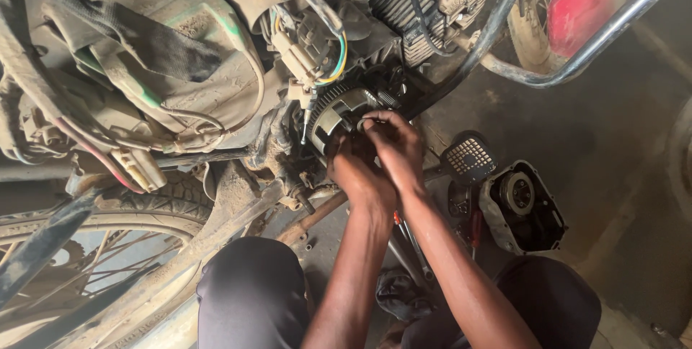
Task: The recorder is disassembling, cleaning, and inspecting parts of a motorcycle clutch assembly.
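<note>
Both hands are seen from the head camera pressed against the exposed clutch assembly (344, 113) on the side of the motorcycle engine (425, 3). The right hand (393, 144) is curled over the front face of that round, toothed assembly, its fingertips (369, 124) pinched on a small part at the centre; what exactly is pinched is too small to tell. The left hand (355, 170) is tucked just below the assembly, closed around its lower edge, though the grip itself is hidden behind the right hand.

Above the clutch assembly a bundle of dusty connectors and coloured wires (310, 46) hangs down. Well to the right of the assembly, on the floor, the removed engine side cover (520, 208) is laid with its inner face up, and a perforated black piece (470, 156) sits between them. Below the assembly, a red-handled tool (411, 241) lies on the floor between the forearms. To the lower left of it, the spoked rear wheel (108, 248) is seen.

For the work in hand, the assembly is best held steady from below while the central piece is turned or seated squarely, with the loose wires kept out of the teeth.
</note>
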